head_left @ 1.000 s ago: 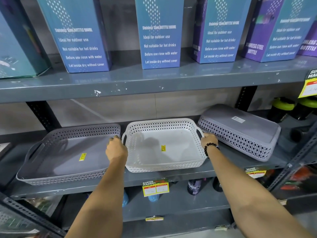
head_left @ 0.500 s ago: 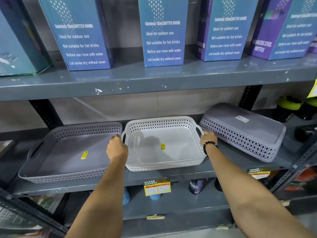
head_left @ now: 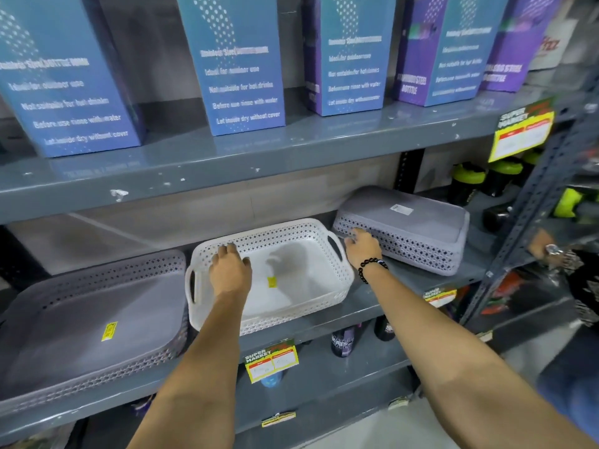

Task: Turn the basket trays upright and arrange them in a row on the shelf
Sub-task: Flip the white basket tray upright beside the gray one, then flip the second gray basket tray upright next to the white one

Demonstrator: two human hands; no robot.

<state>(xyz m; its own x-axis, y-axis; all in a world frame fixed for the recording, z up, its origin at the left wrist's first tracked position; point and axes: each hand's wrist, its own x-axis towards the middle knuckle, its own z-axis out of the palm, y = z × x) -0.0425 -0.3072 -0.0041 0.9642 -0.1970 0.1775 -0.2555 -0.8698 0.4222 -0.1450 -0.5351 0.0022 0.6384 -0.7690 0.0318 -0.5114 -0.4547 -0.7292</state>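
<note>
On the grey metal shelf [head_left: 324, 322], the grey perforated plastic tray [head_left: 97, 322] and white one [head_left: 291, 280] sit upright. The left hand [head_left: 230, 270] hovers open; farther right, the open right hand [head_left: 363, 247] touches the overturned grey tray [head_left: 418, 228], likely to flip it.

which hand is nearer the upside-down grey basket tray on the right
Right. The right hand reaches the near left corner of the upside-down grey basket tray, fingers at its lattice side. The left hand is over the white basket tray, farther away.
</note>
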